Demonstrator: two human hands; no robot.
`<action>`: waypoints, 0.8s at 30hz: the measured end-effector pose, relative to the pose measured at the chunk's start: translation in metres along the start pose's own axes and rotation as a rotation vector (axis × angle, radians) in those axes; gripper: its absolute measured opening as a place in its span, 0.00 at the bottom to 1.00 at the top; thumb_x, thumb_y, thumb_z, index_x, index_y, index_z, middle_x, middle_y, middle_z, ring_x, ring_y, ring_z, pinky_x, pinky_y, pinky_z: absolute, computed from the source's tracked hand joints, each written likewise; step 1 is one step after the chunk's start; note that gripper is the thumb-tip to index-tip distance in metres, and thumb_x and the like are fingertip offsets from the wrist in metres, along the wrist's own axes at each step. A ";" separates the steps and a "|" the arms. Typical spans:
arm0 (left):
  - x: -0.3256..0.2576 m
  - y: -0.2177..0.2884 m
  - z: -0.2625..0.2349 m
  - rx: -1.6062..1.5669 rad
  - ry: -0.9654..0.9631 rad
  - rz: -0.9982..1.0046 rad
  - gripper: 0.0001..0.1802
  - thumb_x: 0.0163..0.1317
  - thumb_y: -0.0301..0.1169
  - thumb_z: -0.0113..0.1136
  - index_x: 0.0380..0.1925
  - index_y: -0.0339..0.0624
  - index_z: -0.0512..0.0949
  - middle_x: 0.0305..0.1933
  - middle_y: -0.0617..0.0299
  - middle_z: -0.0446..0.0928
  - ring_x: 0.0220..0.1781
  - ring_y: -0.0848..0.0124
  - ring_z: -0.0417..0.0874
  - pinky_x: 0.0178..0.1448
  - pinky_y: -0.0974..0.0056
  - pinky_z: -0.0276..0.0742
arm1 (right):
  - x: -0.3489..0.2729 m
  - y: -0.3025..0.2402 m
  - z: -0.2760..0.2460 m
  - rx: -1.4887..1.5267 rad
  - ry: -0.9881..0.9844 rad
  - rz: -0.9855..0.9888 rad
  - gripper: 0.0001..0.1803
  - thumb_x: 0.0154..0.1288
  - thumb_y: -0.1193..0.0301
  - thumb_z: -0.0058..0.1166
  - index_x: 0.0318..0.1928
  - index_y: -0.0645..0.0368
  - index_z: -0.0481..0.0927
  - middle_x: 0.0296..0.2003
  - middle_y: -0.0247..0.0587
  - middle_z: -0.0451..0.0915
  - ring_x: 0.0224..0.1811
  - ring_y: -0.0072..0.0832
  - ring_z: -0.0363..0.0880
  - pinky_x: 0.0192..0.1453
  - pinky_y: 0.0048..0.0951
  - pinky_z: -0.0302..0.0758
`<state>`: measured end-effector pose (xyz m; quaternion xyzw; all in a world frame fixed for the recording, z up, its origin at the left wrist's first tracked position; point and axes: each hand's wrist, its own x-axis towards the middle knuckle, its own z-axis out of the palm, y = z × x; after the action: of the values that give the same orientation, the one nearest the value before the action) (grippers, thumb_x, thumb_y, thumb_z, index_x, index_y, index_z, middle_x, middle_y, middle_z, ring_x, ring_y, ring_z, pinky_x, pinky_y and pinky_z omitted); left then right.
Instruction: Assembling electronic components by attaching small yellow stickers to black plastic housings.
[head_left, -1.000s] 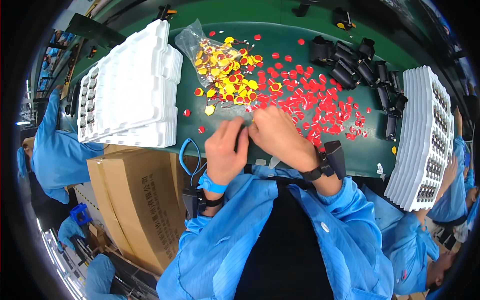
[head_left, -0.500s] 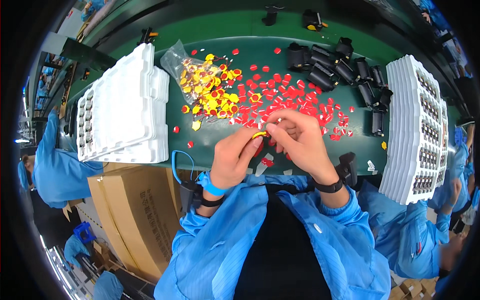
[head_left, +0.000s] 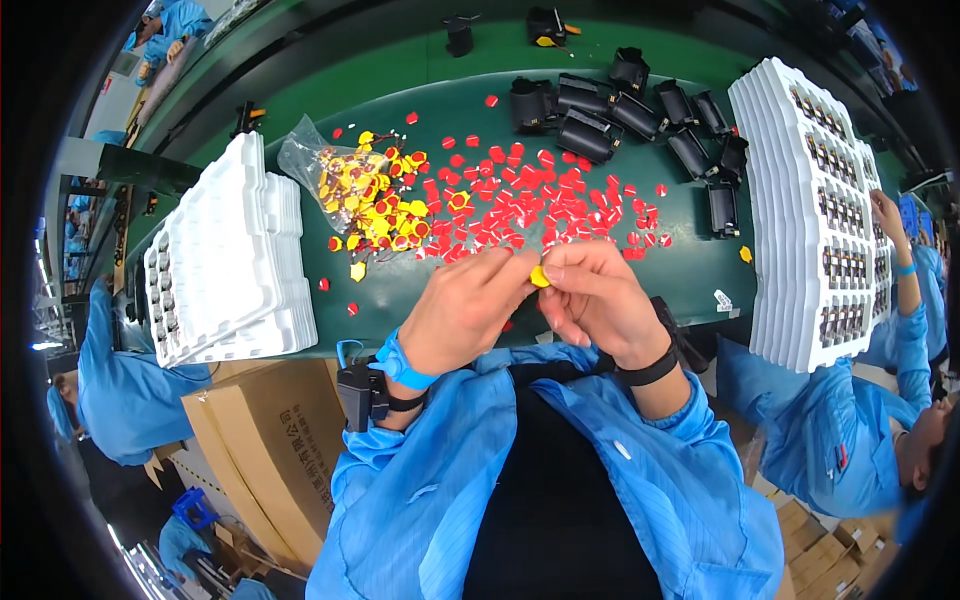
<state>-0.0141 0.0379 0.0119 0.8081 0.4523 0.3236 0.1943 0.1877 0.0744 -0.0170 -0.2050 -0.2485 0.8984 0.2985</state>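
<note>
Our left hand (head_left: 465, 312) and right hand (head_left: 606, 305) meet in front of us. We pinch a yellow piece (head_left: 540, 277) between the right thumb and index finger; the left fingers are bunched close at its left side, and we cannot tell whether they grip it too. Both hands are above the near side of the green table (head_left: 690, 285), the largest thing before us. On our right we have a right tray stack (head_left: 780, 220), white, with rows of small dark parts; on our left, a left tray stack (head_left: 215, 255), also white. Just beside that one lies a clear bag (head_left: 300, 155). Black holders (head_left: 590, 135) cluster at the far right. Loose yellow parts (head_left: 418, 208) spill from the bag, and red discs (head_left: 550, 195) scatter across the middle, beyond our fingers.
</note>
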 end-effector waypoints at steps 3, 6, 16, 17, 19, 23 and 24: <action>-0.009 0.004 0.009 -0.339 0.054 -0.298 0.07 0.68 0.23 0.59 0.45 0.33 0.78 0.32 0.56 0.81 0.29 0.72 0.83 0.32 0.68 0.75 | 0.000 0.003 -0.001 0.035 0.018 -0.065 0.10 0.75 0.72 0.51 0.37 0.67 0.79 0.21 0.42 0.80 0.13 0.22 0.73 0.14 0.20 0.64; -0.015 0.008 0.018 -0.540 0.066 -0.360 0.07 0.70 0.24 0.56 0.44 0.32 0.78 0.32 0.59 0.82 0.29 0.78 0.81 0.30 0.71 0.75 | 0.001 0.008 0.003 0.015 0.059 -0.093 0.10 0.75 0.72 0.51 0.37 0.66 0.79 0.21 0.41 0.79 0.13 0.21 0.71 0.15 0.20 0.61; -0.014 0.015 0.034 -0.618 0.179 -0.385 0.03 0.69 0.24 0.57 0.40 0.35 0.77 0.24 0.62 0.75 0.22 0.80 0.71 0.25 0.70 0.64 | -0.003 0.015 0.005 -0.049 0.160 -0.162 0.09 0.75 0.72 0.53 0.37 0.65 0.80 0.21 0.39 0.79 0.15 0.19 0.72 0.15 0.18 0.60; -0.013 0.014 0.036 -0.615 0.172 -0.383 0.03 0.69 0.24 0.57 0.40 0.35 0.77 0.24 0.62 0.75 0.22 0.80 0.71 0.25 0.70 0.64 | -0.004 0.015 0.004 -0.047 0.169 -0.171 0.10 0.75 0.71 0.53 0.38 0.66 0.80 0.21 0.39 0.79 0.15 0.19 0.72 0.15 0.18 0.60; -0.012 0.014 0.036 -0.583 0.177 -0.394 0.02 0.68 0.23 0.57 0.38 0.35 0.77 0.22 0.62 0.74 0.21 0.80 0.70 0.25 0.70 0.64 | -0.004 0.015 0.005 -0.041 0.165 -0.180 0.10 0.75 0.71 0.53 0.38 0.66 0.80 0.21 0.39 0.79 0.15 0.19 0.73 0.16 0.18 0.60; -0.003 0.012 0.036 -0.522 0.159 -0.389 0.04 0.68 0.23 0.57 0.34 0.34 0.78 0.23 0.63 0.78 0.23 0.79 0.78 0.27 0.71 0.69 | -0.004 0.009 -0.005 0.024 0.125 -0.150 0.11 0.75 0.71 0.51 0.37 0.66 0.79 0.19 0.39 0.77 0.13 0.19 0.69 0.16 0.20 0.59; 0.002 0.012 0.031 -0.444 0.133 -0.335 0.02 0.65 0.23 0.59 0.33 0.35 0.78 0.22 0.62 0.77 0.22 0.77 0.78 0.26 0.70 0.70 | -0.005 0.007 -0.008 0.127 0.058 -0.102 0.11 0.75 0.71 0.50 0.37 0.66 0.78 0.19 0.39 0.75 0.13 0.20 0.66 0.16 0.21 0.58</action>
<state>0.0159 0.0325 -0.0025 0.6369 0.5091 0.4304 0.3873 0.1926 0.0693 -0.0263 -0.1985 -0.1925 0.8896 0.3635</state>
